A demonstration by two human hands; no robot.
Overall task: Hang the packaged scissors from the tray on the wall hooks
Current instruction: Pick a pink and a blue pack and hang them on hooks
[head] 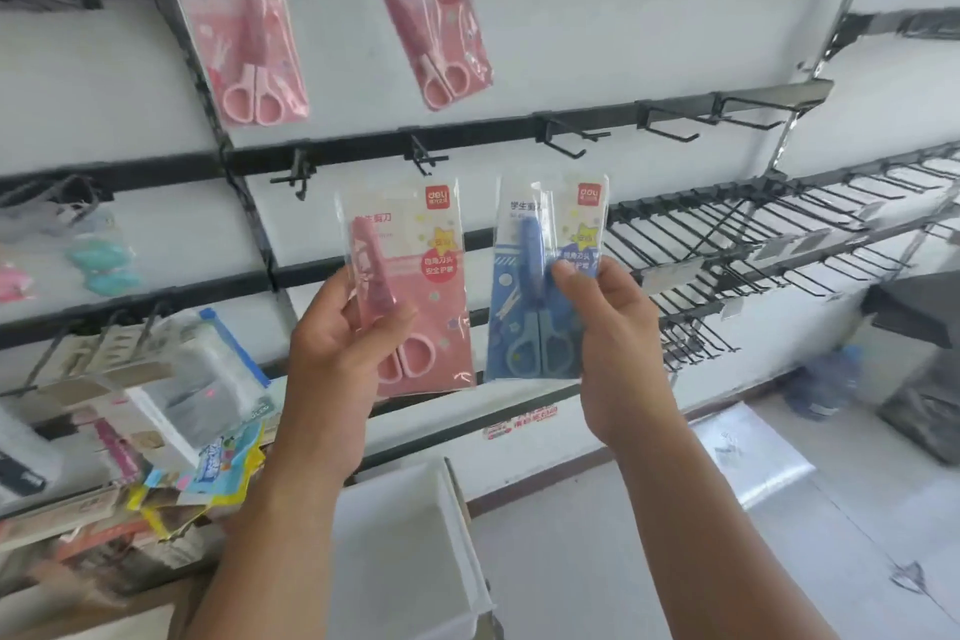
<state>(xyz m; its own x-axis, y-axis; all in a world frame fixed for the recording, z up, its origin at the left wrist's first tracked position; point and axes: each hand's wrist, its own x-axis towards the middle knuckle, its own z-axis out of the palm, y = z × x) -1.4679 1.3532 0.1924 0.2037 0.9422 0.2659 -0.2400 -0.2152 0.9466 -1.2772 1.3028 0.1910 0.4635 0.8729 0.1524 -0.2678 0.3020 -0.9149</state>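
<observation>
Pink scissors pack [415, 286] gripped by left hand [337, 353], blue pack [540, 286] by right hand [618, 343] — empty hooks [426, 156] above, white tray [415, 561] below.

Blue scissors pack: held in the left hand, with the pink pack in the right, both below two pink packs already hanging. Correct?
Hands are swapped. The head view shows the right hand holding the blue scissors pack and the left hand the pink pack. Two hanging pink packs above: correct.

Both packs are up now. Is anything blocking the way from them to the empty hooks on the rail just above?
Nothing visible does. The pink pack in the left hand and the blue pack in the right hand sit just below the bare hooks, with open wall between.
</observation>
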